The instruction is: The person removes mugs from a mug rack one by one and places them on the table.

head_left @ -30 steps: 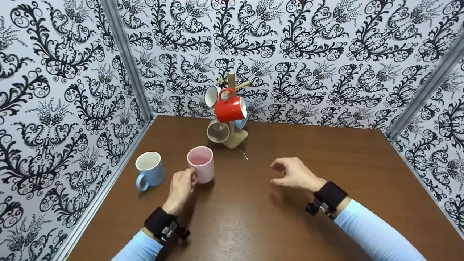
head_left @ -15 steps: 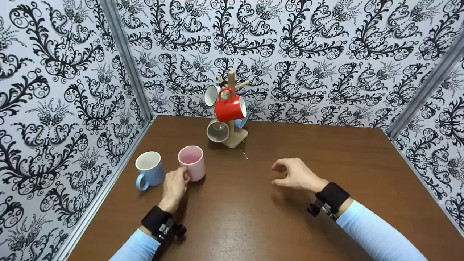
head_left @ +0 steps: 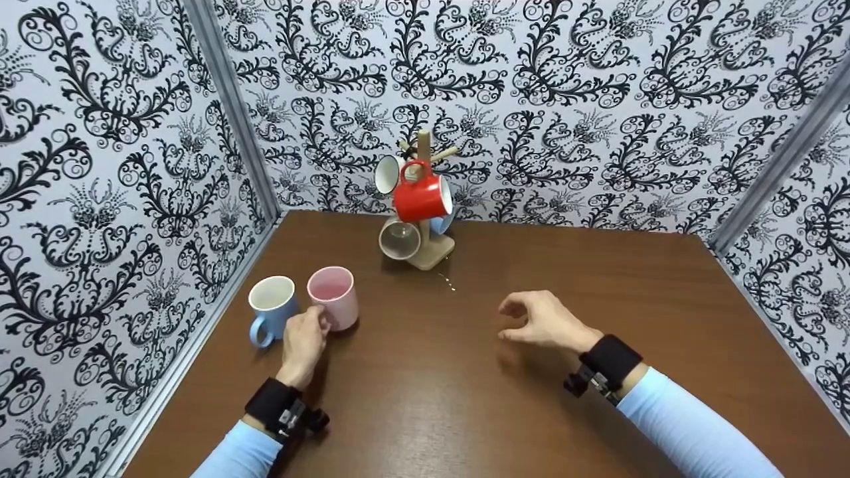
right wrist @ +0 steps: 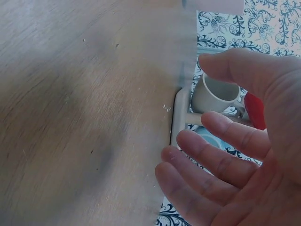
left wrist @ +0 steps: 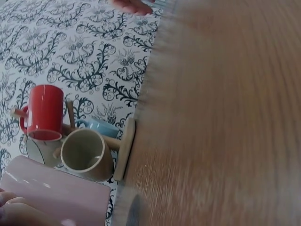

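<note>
My left hand pinches the handle of a pink mug, its mouth facing up, at the left of the table. In the left wrist view the pink mug fills the lower left corner, with fingertips at its side. Just left of it a light blue mug stands upright, its handle toward the near side; my left hand overlaps its lower right part in the head view. My right hand hovers over the table at the right, fingers loosely bent, holding nothing. In the right wrist view its fingers are spread apart.
A wooden mug tree stands at the back. On it hang a red mug, a white mug, a greyish mug and a partly hidden blue mug. Patterned walls enclose the brown table.
My left hand has moved the pink mug leftward, closer to the light blue mug. My right hand has hardly moved.
</note>
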Tool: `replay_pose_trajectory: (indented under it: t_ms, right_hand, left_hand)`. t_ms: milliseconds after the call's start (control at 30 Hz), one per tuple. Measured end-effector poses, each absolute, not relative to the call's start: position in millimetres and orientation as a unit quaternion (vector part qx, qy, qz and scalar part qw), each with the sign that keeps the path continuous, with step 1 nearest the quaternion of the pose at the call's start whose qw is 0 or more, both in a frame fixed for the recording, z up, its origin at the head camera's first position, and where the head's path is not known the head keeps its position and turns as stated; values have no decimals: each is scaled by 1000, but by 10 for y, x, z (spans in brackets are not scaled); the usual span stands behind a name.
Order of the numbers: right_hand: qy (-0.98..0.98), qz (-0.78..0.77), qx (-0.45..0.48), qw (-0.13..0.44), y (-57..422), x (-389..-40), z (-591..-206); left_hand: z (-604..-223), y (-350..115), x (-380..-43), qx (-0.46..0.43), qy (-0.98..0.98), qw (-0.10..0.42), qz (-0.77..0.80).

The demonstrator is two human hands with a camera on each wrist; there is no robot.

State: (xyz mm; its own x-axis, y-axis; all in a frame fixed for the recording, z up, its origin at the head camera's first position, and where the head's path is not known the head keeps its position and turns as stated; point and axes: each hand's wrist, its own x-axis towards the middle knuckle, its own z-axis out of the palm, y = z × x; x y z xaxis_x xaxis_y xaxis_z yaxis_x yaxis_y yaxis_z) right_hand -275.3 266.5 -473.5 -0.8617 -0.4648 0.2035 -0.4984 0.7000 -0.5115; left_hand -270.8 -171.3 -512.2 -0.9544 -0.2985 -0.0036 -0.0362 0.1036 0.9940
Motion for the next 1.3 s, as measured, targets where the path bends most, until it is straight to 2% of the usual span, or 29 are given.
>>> replay_pose_trajectory:
  t_ms: [1300]
  right_hand:
    - [-919, 293, 265, 4, 2596, -2745, -4707]
  left_hand:
    - [-5251, -1879, -2732, 157, -717, 83, -674]
